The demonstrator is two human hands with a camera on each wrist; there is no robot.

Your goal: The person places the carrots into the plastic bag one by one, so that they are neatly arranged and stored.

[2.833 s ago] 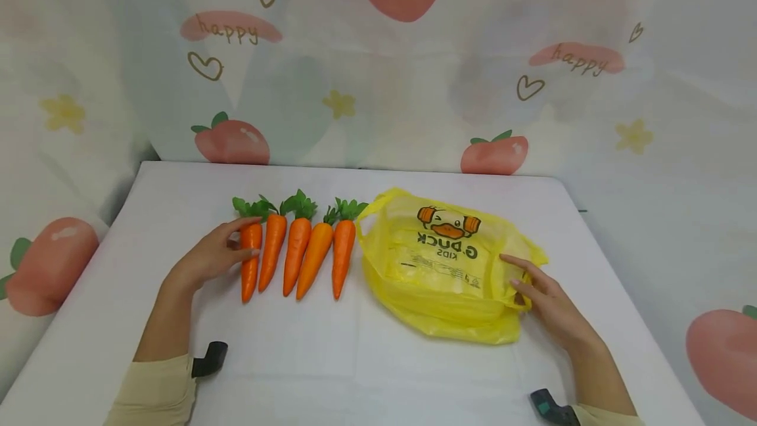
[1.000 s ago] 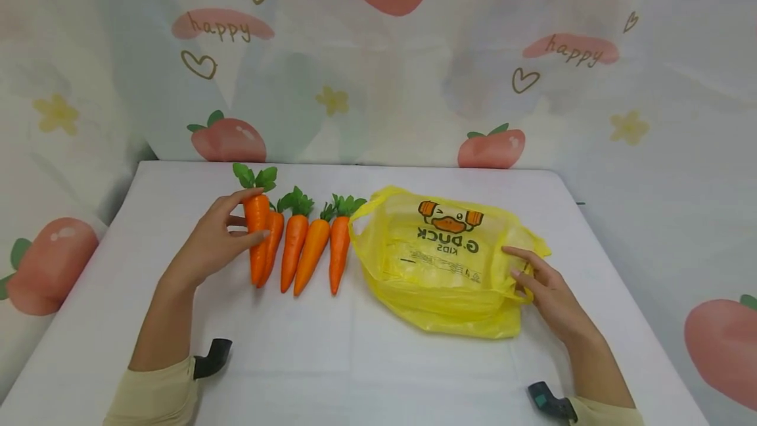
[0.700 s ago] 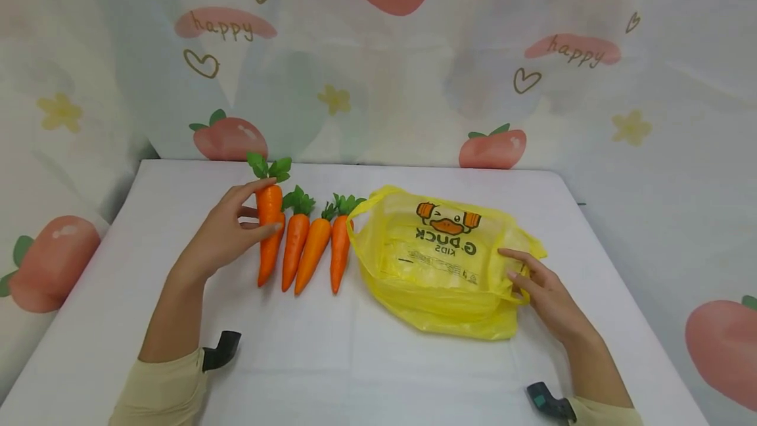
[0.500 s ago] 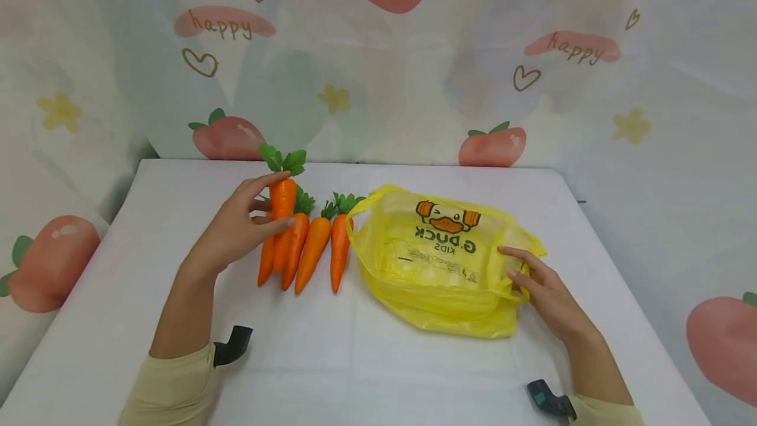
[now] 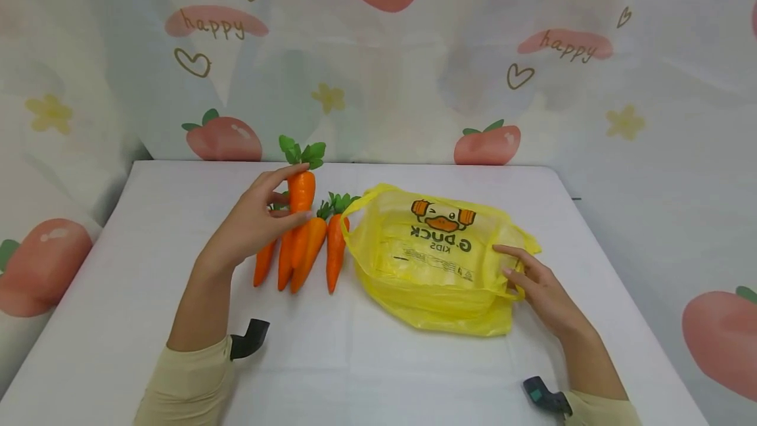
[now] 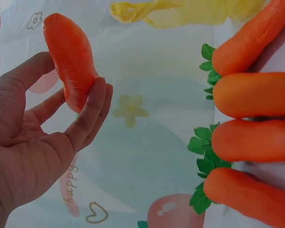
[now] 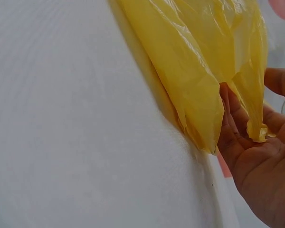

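In the head view my left hand [image 5: 245, 225] pinches an orange carrot [image 5: 302, 188] with a green leafy top, thumb on one side and fingers on the other. This carrot is raised, tip down, and overlaps some of the carrots [image 5: 334, 252] lying in a row behind it. The left wrist view has the held carrot [image 6: 73, 61] apart from the row of carrots [image 6: 254, 95]. At the right, my right hand [image 5: 547, 294] grips a handle of a yellow plastic bag [image 5: 414, 304] printed with a duck. Up close, the bag's gathered handle [image 7: 253, 99] passes between the right thumb and fingers.
The bag lies flat on the white table [image 5: 378, 380], its left handle [image 5: 355, 212] close to the rightmost carrot. Behind the table stands a backdrop [image 5: 378, 84] printed with fruit, hearts and flowers. A dark wrist camera [image 5: 250, 339] is on the left sleeve.
My left hand has lifted the leftmost carrot from the row and carried it rightward over its neighbours. The right hand keeps its place at the bag.
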